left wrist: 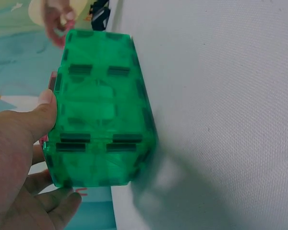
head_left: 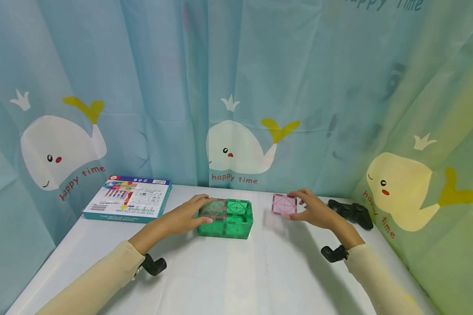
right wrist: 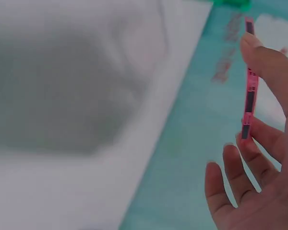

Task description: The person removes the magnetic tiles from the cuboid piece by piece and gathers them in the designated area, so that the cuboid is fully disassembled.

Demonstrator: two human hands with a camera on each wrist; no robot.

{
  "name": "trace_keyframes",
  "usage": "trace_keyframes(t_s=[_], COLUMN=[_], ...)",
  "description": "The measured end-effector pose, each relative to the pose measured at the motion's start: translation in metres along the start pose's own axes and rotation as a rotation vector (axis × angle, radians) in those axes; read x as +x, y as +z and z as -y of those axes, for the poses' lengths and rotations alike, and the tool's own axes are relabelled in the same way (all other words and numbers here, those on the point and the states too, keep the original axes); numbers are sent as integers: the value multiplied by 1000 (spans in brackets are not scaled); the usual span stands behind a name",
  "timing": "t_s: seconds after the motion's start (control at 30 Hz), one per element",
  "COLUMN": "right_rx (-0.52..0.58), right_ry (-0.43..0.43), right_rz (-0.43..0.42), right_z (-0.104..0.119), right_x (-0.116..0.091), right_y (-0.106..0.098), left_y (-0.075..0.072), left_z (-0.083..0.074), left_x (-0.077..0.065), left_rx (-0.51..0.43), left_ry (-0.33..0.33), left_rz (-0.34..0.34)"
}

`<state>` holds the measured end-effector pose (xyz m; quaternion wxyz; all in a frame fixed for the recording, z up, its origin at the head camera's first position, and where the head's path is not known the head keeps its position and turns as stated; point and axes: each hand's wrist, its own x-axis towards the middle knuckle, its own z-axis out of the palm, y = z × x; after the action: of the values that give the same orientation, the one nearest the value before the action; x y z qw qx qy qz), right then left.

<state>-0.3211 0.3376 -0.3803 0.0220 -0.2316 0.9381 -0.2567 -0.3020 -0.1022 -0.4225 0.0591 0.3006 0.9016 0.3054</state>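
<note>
A box built of clear green magnetic tiles (head_left: 226, 229) stands on the white table. A pink magnetic tile (head_left: 215, 209) lies over its left part, and my left hand (head_left: 182, 215) holds this tile by its edges, thumb in front and fingertips behind. In the left wrist view, the thumb (left wrist: 44, 111) rests along the top edge of the green box. To the right, my right hand (head_left: 316, 211) pinches a second pink magnetic tile (head_left: 284, 204) between thumb and fingers, raised above the table. The right wrist view shows that tile (right wrist: 250, 98) edge-on, with the other fingers spread.
A flat boxed set (head_left: 128, 199) with a printed cover lies at the back left. Behind the right hand sits a black game controller (head_left: 351, 213). A blue curtain (head_left: 173, 87) with whales hangs along the table's back edge. Both wrists carry black devices.
</note>
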Motion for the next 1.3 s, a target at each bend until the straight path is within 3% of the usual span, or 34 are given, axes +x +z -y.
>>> trace_keyframes(t_s=[0.3, 0.6, 1.0, 1.3], right_rx=[-69, -91, -115, -146], right_ry=[139, 239, 253, 271], right_rz=[31, 95, 238, 218], right_z=[-66, -95, -86, -74], right_x=[-33, -49, -40, -38], right_y=[-6, -12, -18, -14], left_y=[0, 0, 0, 0], left_z=[-1, 0, -2, -1], left_x=[0, -1, 0, 0], left_rx=[-18, -22, -15, -25], left_ry=[7, 5, -5, -15], left_rz=[1, 6, 10, 9])
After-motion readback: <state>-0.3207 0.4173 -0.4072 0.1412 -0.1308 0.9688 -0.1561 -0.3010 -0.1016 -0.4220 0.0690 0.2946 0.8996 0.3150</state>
